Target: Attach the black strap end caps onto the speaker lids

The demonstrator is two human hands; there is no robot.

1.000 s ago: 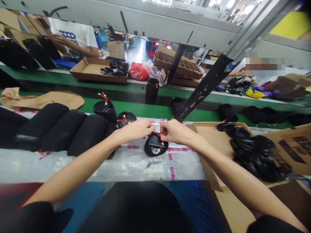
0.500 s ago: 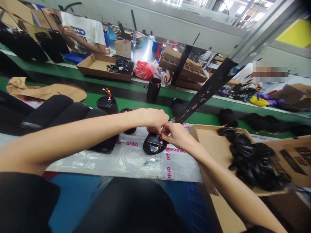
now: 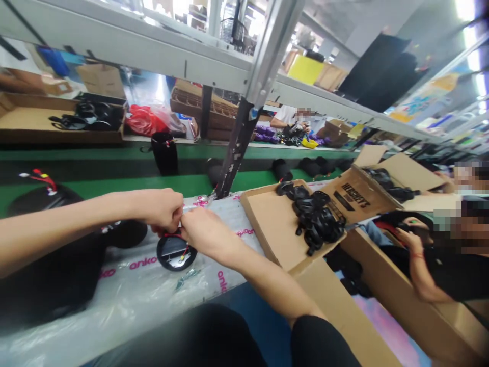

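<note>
A round black part [image 3: 176, 254] with a recessed silvery face stands on the plastic-covered bench. Thin red wires [image 3: 186, 251] run from it up to my fingers, one ending in a small yellow tip. My left hand [image 3: 164, 210] is closed just above the part's far rim, with red wire showing beneath its fingers. Pressed against it from the right, my right hand [image 3: 202, 232] pinches at the same spot, its fingertips on the wires. What lies between the fingertips is mostly hidden. Left of the part, another black cylinder [image 3: 126, 234] is partly covered by my left forearm.
A cardboard box [image 3: 267, 229] of black plastic parts [image 3: 319, 216] sits to the right. Beyond the bench runs a green conveyor [image 3: 191, 178] carrying a black cylinder [image 3: 164, 153]. A dark post [image 3: 233, 153] rises near my hands. A co-worker's arm [image 3: 418, 265] is at far right.
My view has swung to the right, so the bench and hands appear further left and the co-worker on the right comes into view. Both hands stay together over the black part.
</note>
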